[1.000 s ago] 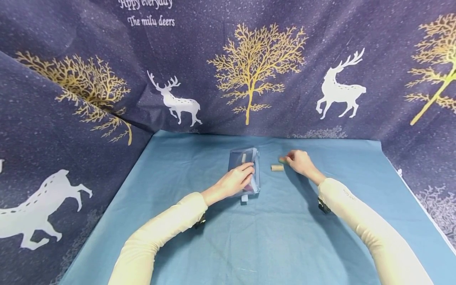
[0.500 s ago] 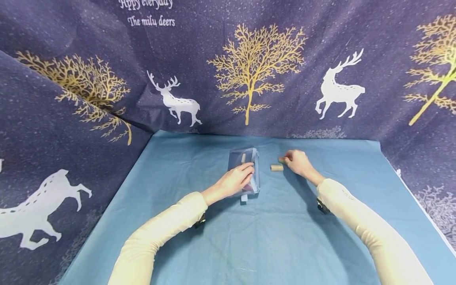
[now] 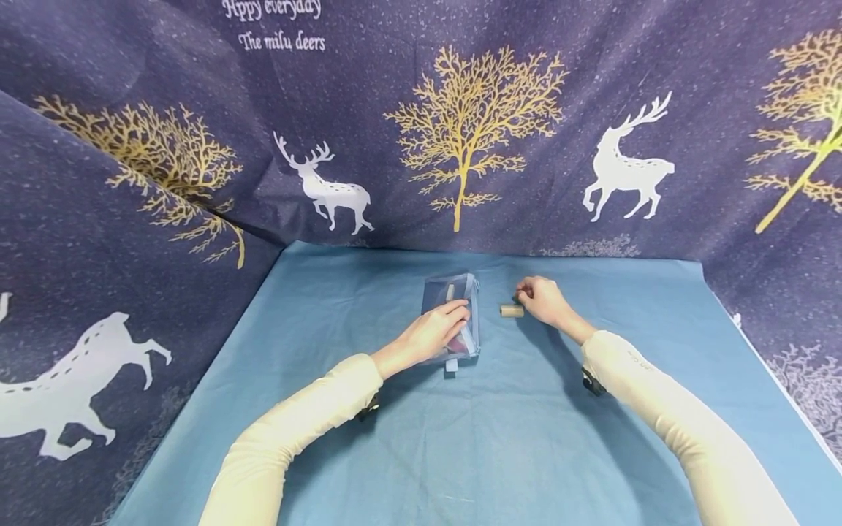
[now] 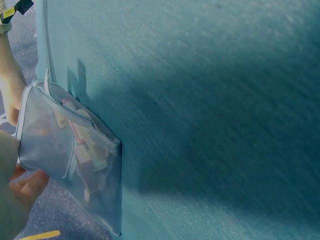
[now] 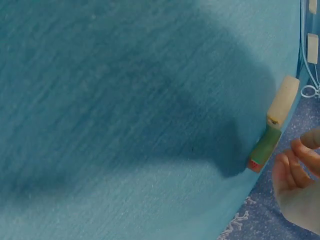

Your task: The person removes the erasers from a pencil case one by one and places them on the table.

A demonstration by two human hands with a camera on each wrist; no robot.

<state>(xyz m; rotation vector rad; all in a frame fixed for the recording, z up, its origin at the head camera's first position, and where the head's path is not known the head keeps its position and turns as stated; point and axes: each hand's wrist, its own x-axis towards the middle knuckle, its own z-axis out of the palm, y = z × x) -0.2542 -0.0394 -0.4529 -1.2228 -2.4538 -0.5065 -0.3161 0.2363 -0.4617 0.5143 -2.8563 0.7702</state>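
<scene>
My left hand (image 3: 434,332) lies over a translucent mesh zipper pouch (image 3: 434,290), gripping its zippered edge. In the left wrist view the pouch (image 4: 42,145) bulges upward, with several pale and reddish small pieces (image 4: 82,150) showing through the mesh. To the right of it, a pale tan block (image 3: 511,311) rests on the cloth. A green piece with a red end (image 5: 265,147) lies end to end with that block in the right wrist view. Just beside the green piece are the bent fingers of my right hand (image 5: 300,185), with nothing visible between them.
Blue cloth (image 3: 473,446) covers the table. Behind it hangs a dark blue curtain (image 3: 408,212) printed with deer and trees. A small pale tag (image 3: 450,367) sticks out from the pouch's near end. The pouch's zipper pull (image 5: 309,91) shows at the right wrist view's edge.
My right hand has shifted slightly left, and its fingers now cover most of the green piece in the head view. The left hand and pouch have stayed put.
</scene>
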